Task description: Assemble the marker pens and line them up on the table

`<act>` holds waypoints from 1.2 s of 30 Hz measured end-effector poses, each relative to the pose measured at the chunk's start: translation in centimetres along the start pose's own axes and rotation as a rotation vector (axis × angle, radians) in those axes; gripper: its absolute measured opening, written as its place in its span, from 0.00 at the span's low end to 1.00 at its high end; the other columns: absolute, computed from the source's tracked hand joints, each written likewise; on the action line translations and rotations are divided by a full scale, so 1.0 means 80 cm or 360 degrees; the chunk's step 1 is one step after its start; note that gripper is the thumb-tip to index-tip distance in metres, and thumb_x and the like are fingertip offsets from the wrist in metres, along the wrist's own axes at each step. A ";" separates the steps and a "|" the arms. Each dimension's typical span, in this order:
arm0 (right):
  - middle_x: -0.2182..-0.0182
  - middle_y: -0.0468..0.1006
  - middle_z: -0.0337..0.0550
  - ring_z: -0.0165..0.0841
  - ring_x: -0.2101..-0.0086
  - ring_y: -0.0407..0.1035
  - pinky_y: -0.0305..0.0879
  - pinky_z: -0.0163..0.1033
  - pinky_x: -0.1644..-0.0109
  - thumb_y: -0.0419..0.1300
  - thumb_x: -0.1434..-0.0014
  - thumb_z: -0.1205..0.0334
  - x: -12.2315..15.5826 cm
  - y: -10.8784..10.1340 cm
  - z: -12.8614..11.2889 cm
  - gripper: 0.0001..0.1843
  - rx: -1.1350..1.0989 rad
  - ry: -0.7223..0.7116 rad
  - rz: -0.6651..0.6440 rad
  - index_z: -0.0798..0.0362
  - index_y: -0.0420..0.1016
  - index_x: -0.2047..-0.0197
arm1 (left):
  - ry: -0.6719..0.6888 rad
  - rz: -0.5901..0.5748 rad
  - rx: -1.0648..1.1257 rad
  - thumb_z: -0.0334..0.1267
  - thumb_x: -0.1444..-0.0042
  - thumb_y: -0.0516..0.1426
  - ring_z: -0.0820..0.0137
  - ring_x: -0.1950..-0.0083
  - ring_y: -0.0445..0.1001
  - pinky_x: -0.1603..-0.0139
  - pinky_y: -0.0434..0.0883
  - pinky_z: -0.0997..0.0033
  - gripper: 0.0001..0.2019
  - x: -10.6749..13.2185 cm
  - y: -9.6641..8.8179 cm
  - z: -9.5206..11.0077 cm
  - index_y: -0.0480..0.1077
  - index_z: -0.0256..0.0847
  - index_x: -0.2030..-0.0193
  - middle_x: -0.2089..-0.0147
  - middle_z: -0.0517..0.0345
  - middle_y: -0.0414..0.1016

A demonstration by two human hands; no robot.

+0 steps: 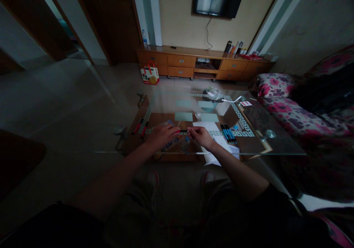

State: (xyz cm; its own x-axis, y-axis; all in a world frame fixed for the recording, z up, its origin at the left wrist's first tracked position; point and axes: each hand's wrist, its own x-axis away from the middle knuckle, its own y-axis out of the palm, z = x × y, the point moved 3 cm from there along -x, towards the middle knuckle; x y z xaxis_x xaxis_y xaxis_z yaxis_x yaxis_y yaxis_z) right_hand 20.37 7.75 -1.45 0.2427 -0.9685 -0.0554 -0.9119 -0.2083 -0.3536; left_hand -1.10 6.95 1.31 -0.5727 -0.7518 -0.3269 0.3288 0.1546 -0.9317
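Note:
Over the near side of the glass table [163, 104], my left hand [162, 135] is closed around one end of a thin black pen [183, 131], with a bit of red showing at the fingers. My right hand [201, 135] pinches the pen's other end, and its small tip is mostly hidden. Several red and black pens [143, 131] lie left of my left hand. To the right of my right hand are several blue and black pens [228, 133], lying side by side. White paper [208, 126] lies behind and under my right hand.
A small clear bottle with a blue cap [187, 140] shows below the hands. A clear plastic bag [212, 93] sits at the table's far side, near a red and white card [245, 103]. A flowered sofa [284, 93] stands right; a low wooden cabinet [181, 61] is behind.

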 end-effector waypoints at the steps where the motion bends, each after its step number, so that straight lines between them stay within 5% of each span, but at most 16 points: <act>1: 0.78 0.74 0.39 0.29 0.76 0.65 0.60 0.33 0.71 0.55 0.41 0.35 0.000 0.001 0.001 0.30 -0.0049 0.0016 -0.0006 0.55 0.76 0.71 | 0.0009 -0.0004 -0.0025 0.46 0.32 0.50 0.65 0.53 0.73 0.51 0.66 0.64 0.15 -0.001 0.000 0.002 0.70 0.50 0.44 0.54 0.54 0.74; 21: 0.74 0.79 0.41 0.29 0.74 0.67 0.63 0.34 0.67 0.62 0.47 0.36 0.003 0.007 -0.006 0.28 -0.0248 0.0051 -0.0086 0.57 0.79 0.71 | -0.0003 -0.0041 0.0040 0.46 0.32 0.48 0.68 0.60 0.71 0.60 0.65 0.70 0.15 -0.005 -0.004 0.016 0.73 0.45 0.55 0.59 0.55 0.73; 36: 0.78 0.76 0.40 0.28 0.76 0.63 0.58 0.34 0.71 0.60 0.45 0.36 0.006 0.004 -0.017 0.29 -0.0019 -0.0012 -0.0122 0.56 0.80 0.72 | -0.0023 -0.0057 0.0068 0.46 0.32 0.48 0.68 0.60 0.73 0.60 0.66 0.69 0.15 -0.001 -0.006 0.014 0.74 0.44 0.55 0.59 0.54 0.73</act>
State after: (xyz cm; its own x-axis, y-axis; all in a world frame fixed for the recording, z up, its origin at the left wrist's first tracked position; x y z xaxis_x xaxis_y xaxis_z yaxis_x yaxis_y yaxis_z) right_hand 19.74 7.00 -0.34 0.3143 -0.9486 -0.0358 -0.8945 -0.2833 -0.3459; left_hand -0.38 6.22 1.97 -0.5740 -0.7656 -0.2906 0.3402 0.0999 -0.9350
